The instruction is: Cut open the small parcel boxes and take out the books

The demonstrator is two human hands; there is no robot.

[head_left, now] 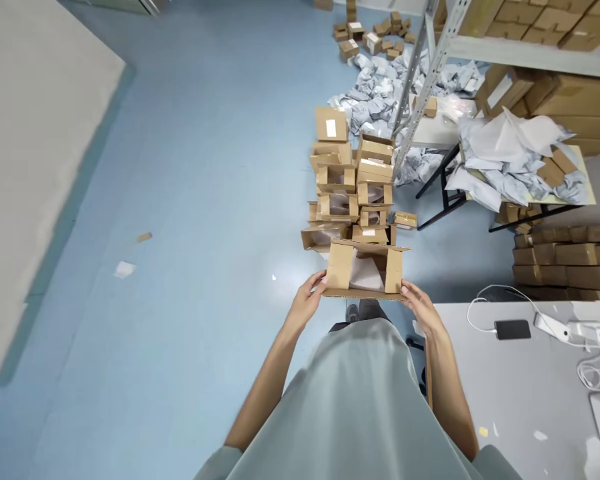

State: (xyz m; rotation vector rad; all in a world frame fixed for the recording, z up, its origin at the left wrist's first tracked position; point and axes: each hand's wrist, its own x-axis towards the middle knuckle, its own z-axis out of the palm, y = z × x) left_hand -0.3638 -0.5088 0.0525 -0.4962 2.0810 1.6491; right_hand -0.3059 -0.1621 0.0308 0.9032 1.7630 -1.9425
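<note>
Between my two hands is a cardboard box (339, 268), its flaps folded out and a pale sheet (366, 273) visible inside. My left hand (306, 298) grips the box's left end, fingers pressed on the cardboard. At the opposite end my right hand (421, 305) holds the right edge. Whatever lies beneath the pale sheet is hidden. Just beyond the held box, several open cardboard boxes (336, 179) stand on the floor in two rough columns. One closed box (331, 125) with a white label sits at their far end.
Grey plastic mailers (375, 93) lie heaped beyond the boxes, beside a metal shelf post (427, 87). A small table (587, 177) bears more mailers. To my right, a white desk (510, 387) carries a phone (513, 329) and a power strip (551, 327). Stacked cartons (575, 263) line the right wall.
</note>
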